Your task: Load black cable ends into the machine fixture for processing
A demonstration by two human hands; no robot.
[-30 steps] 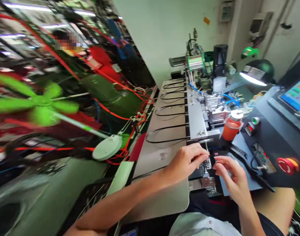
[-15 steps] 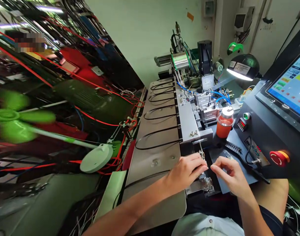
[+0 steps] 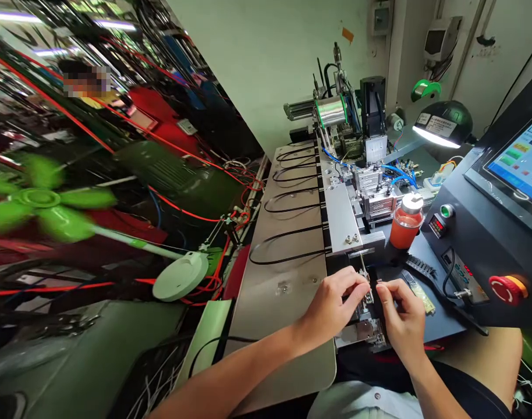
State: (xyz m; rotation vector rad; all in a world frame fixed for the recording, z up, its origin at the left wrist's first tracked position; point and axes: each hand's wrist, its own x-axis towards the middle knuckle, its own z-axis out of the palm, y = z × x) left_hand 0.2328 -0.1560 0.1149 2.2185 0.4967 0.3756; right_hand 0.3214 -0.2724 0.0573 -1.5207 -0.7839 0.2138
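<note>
My left hand [image 3: 341,299] is closed in a pinch over the small metal fixture [image 3: 371,331] at the near end of the machine's rail; what lies between its fingertips is too small to name. Close to its right, my right hand [image 3: 401,311] is pinched too, thumb against forefinger, on something tiny I cannot make out. The fingertips of both hands are a small gap apart. A black cable [image 3: 220,338] runs over the near part of the metal plate [image 3: 266,308], under my left forearm.
Looped black cables [image 3: 287,256] lie along the plate. Right of the rail stand a red jar [image 3: 404,230], a black brush [image 3: 440,294], a lamp [image 3: 444,122] and a control panel with a red stop button [image 3: 506,290]. A green fan [image 3: 41,199] is at left; a person [image 3: 89,87] is behind.
The whole view has shifted slightly. My right hand has turned more upright with its fingertips raised, uncovering a small yellowish item on the dark surface. My left hand's thumb and fingers have drawn upward.
</note>
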